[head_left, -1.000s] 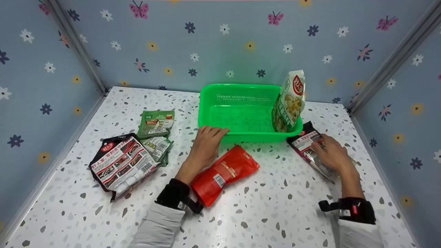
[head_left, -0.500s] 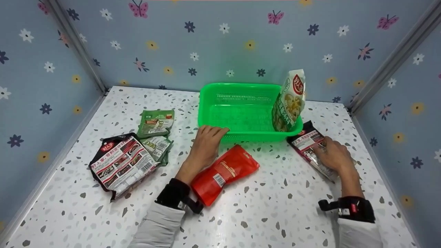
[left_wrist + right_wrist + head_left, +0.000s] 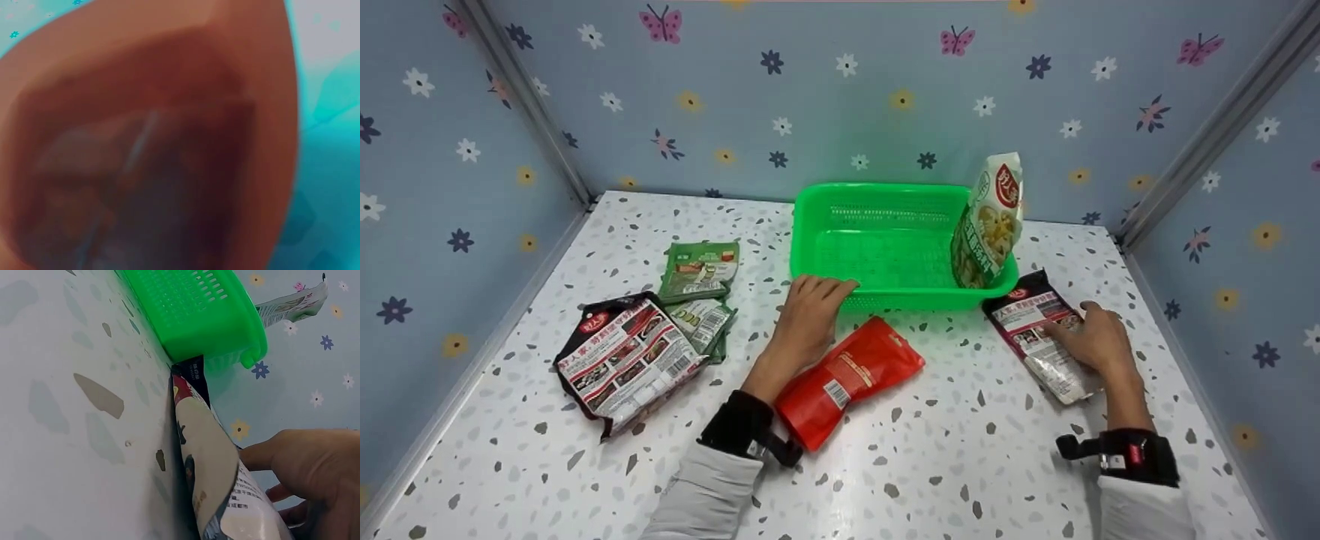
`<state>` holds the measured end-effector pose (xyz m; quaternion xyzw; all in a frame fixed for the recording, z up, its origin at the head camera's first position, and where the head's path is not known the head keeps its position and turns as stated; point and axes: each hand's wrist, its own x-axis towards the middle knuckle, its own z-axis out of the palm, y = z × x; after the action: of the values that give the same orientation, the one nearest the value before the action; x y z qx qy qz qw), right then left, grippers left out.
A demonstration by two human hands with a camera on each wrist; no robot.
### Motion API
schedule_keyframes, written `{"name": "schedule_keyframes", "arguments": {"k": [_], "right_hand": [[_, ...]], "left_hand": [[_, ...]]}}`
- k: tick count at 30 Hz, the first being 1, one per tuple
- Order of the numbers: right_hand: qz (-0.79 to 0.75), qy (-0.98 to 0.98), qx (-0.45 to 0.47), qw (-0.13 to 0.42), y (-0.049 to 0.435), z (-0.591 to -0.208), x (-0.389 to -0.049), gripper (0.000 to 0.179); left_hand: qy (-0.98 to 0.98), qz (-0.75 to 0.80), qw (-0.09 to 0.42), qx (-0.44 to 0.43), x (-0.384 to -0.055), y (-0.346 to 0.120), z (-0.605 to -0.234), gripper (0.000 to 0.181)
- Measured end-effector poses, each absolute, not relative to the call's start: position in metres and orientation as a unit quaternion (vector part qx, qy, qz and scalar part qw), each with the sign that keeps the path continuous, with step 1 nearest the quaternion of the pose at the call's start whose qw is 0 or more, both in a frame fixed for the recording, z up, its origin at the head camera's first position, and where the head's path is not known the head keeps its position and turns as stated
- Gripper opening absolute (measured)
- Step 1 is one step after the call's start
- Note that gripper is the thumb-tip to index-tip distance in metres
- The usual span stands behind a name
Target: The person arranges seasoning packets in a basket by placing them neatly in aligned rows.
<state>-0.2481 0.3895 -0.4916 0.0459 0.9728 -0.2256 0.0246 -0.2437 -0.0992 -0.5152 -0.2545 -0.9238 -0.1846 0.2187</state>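
My left hand holds the near rim of a green plastic basket, its fingers over the edge near the left corner. In the left wrist view that hand is a dark blur. My right hand grips the right edge of a black-and-white printed food packet, thumb over its face. In the right wrist view the packet stands on its edge side close to the speckled table, its dark end near the basket. The other fingers are partly hidden behind it.
A tall green-and-white food pouch stands in the basket's right end. A red pouch lies beside my left forearm. To the left lie a black-and-white packet and green sachets. Patterned walls enclose the table.
My right hand has shifted slightly right along the packet, and the packet has turned so more of its printed face shows. My left hand stays on the basket rim.
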Motion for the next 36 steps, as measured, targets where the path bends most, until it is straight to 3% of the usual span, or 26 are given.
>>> {"name": "schedule_keyframes", "arguments": {"k": [10,18,25,36], "right_hand": [[-0.252,0.963,0.095,-0.004,0.3914,-0.4943,-0.2483,0.065],[-0.255,0.962,0.092,-0.027,0.3895,-0.4968,-0.2485,0.049],[-0.255,0.963,0.088,-0.030,0.3902,-0.4957,-0.2486,0.044],[-0.256,0.962,0.085,-0.034,0.3890,-0.4937,-0.2487,0.047]], "left_hand": [[-0.923,-0.190,0.217,-0.253,-0.2422,-0.0991,-0.5140,0.049],[-0.922,-0.189,0.225,-0.254,-0.2421,-0.0988,-0.5149,0.049],[-0.915,-0.186,0.252,-0.254,-0.2435,-0.0983,-0.5182,0.044],[-0.920,-0.189,0.236,-0.251,-0.2422,-0.0982,-0.5168,0.046]]}}
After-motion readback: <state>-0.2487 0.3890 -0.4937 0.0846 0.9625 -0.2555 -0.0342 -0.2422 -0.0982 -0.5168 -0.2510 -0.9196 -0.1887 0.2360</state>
